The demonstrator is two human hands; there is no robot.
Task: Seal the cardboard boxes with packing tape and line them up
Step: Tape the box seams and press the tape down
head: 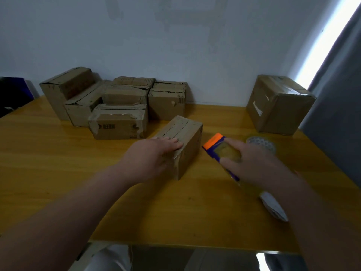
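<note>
Yellow table. Back left, a huddle of boxes; centre, before me, one box; far right, a big box. Tape roll nearer me. White paper at the right edge, nearest me. Dispenser: contact with table unclear

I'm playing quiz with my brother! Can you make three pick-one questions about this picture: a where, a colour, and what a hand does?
1. Where does the big box stand? A) table's right end B) floor C) on the pile
2. What colour is the tape dispenser's tip? A) green B) orange C) white
3. What is the left hand doing? A) waving B) resting on a small box C) holding scissors
Answers: 1A, it stands alone there; 2B, its front is bright orange; 3B, it lies on the box top.
</note>
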